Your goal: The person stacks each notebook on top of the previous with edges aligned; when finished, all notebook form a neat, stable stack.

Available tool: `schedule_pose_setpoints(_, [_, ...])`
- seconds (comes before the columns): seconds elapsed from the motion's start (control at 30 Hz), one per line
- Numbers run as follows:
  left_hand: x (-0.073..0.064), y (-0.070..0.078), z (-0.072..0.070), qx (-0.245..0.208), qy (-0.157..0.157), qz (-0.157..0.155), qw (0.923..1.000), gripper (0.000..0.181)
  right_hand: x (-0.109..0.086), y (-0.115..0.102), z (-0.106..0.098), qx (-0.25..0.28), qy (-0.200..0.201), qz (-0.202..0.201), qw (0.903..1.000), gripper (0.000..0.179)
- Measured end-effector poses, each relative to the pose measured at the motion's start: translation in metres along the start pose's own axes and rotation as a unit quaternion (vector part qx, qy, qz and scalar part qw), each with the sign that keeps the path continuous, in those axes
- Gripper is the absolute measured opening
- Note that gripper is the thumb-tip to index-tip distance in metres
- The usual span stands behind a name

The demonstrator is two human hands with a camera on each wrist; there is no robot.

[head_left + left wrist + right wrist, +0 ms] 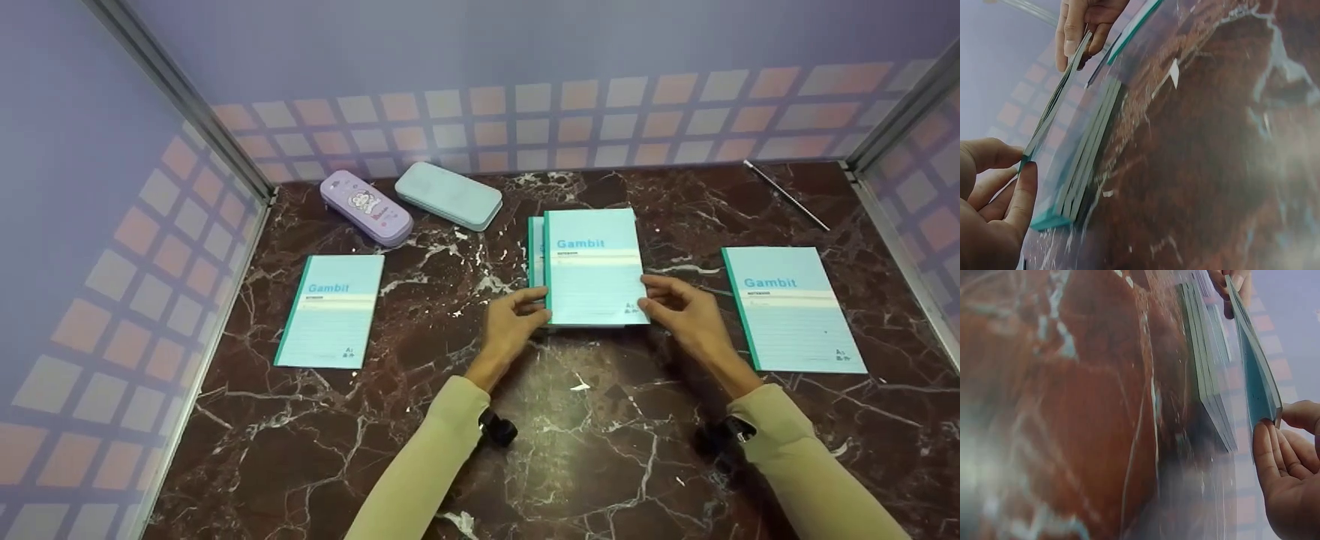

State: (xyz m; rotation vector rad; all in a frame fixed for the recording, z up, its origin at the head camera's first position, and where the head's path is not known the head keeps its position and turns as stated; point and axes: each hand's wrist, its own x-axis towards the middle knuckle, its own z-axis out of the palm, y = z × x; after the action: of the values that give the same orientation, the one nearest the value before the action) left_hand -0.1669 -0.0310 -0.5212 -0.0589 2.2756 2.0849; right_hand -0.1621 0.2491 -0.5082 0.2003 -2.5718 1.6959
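Observation:
A light-blue notebook (596, 281) with a green spine is held up between both hands, above the table. My left hand (514, 319) pinches its spine edge near the lower corner, thumb on one face and fingers on the other. On the opposite edge, my right hand (690, 311) pinches it the same way. Below the held notebook lies a stack of several similar notebooks (1086, 154), with a gap between, as both wrist views show. From the head view most of that stack (535, 251) is hidden; its left edge peeks out.
One notebook (330, 311) lies flat at the left, another (795, 311) at the right. Behind are a purple pencil case (367, 208), a pale-blue case (448, 195) and a thin pen-like stick (786, 195). Tiled-pattern walls (525, 112) enclose the dark marble table (450, 420).

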Motion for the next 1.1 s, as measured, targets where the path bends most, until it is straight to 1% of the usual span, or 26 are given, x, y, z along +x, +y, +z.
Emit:
schedule_pose_setpoints(0.13, [0.001, -0.003, -0.006, 0.013, 0.004, -0.001, 0.9999, 0.032, 0.01, 0.017, 0.008, 0.004, 0.006, 0.001, 1.0, 0.038])
schedule_pose_setpoints(0.27, [0.002, -0.006, -0.011, 0.029, 0.011, 0.006, 0.9995, 0.031, 0.017, 0.019, 0.016, 0.022, 0.012, 0.004, 0.9997, 0.036])
schedule_pose_setpoints(0.37, [0.004, -0.009, -0.014, 0.035, 0.016, 0.008, 0.9992, 0.031, 0.019, 0.019, 0.021, 0.022, 0.012, 0.009, 0.9996, 0.036])
schedule_pose_setpoints(0.53, [0.007, -0.012, -0.016, 0.04, 0.025, 0.007, 0.9989, 0.03, 0.021, 0.019, 0.027, -0.002, 0.009, 0.016, 0.9998, 0.035])
schedule_pose_setpoints(0.83, [0.009, -0.013, -0.015, 0.084, 0.051, 0.024, 0.9948, 0.027, 0.024, 0.019, 0.033, -0.049, 0.012, 0.017, 0.9986, 0.035])
schedule_pose_setpoints(0.93, [0.009, -0.013, -0.014, 0.096, 0.056, 0.026, 0.9934, 0.027, 0.024, 0.019, 0.034, -0.066, 0.013, 0.01, 0.9977, 0.036])
schedule_pose_setpoints(1.1, [0.007, -0.015, -0.013, 0.12, 0.066, 0.041, 0.9898, 0.025, 0.023, 0.02, 0.036, -0.088, 0.014, -0.009, 0.996, 0.035])
